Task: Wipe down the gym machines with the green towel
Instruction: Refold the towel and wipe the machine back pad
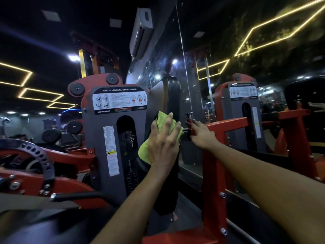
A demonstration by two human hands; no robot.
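A red and grey seated leg curl / leg extension machine (98, 138) stands in front of me. Its black back pad (168, 95) stands upright at the centre. My left hand (163, 140) presses the green towel (162, 120) flat against the pad's face, fingers spread over the cloth. My right hand (200, 134) reaches to the red frame bar (228, 125) just right of the pad and rests on it beside a small red pull pin (189, 118); how its fingers lie I cannot make out.
A wall mirror (263, 85) on the right reflects the machine and a hand. A perforated adjustment wheel (37, 155) and red arm sit at the lower left. More machines and weight plates (51, 135) stand behind on the left.
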